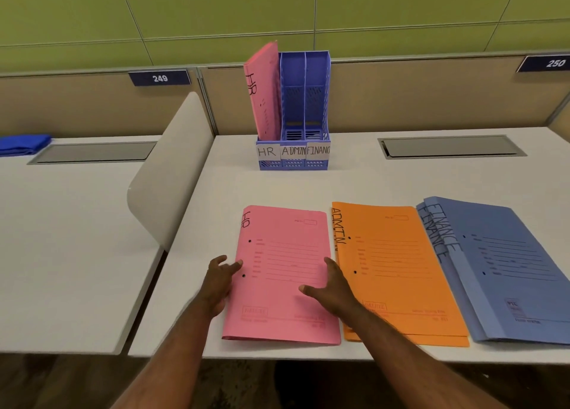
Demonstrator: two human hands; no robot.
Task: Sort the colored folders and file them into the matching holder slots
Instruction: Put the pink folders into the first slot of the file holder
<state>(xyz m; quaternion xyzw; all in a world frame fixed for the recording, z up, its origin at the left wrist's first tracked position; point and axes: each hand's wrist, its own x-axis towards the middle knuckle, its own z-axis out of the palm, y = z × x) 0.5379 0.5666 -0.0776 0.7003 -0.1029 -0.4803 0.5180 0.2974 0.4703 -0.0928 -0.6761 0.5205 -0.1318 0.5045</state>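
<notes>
A pink folder marked HR (pixel 283 254) lies flat on the desk near the front edge. My left hand (pixel 220 280) touches its left edge with fingers spread. My right hand (pixel 331 288) rests open on its right part. To the right lie orange ADMIN folders (pixel 398 270) and blue FINANCE folders (pixel 505 260), each a small stack. At the back stands a blue three-slot holder (pixel 294 158) labelled HR, ADMIN, FINANCE. Another pink HR folder (pixel 263 94) stands in the HR slot; the other two slots look empty.
A curved white divider panel (pixel 166 174) separates this desk from the left one. A blue cloth (pixel 23 143) lies far left. A grey cable hatch (pixel 452 146) sits at the back right. Partition walls carry plates 249 and 250.
</notes>
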